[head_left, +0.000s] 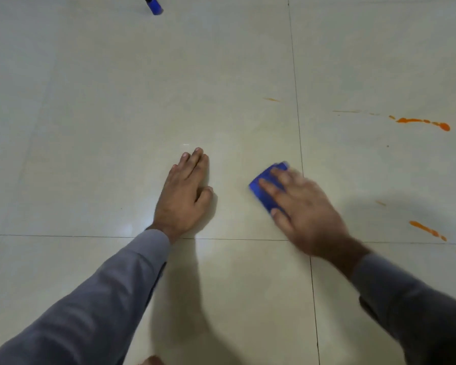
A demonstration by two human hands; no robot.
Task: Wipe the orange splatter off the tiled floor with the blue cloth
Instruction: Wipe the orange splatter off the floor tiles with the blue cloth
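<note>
Left hand (182,196) braces open and flat on the tiled floor (116,101) for balance, right hand (300,206) spread, pressing the blue cloth (263,188) down, orange splatter (421,122) far right.

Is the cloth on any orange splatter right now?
No: the cloth under the right hand lies on bare tile, apart from the orange splatter further right.

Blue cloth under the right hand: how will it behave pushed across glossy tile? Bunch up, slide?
The folded blue cloth probably slides easily: the pale glossy tiled floor reflects light and looks smooth. It is likely soft and floppy, so an edge may bunch or unfold; only the right hand, spread flat on top, keeps it compact. It looks light and thin.
</note>
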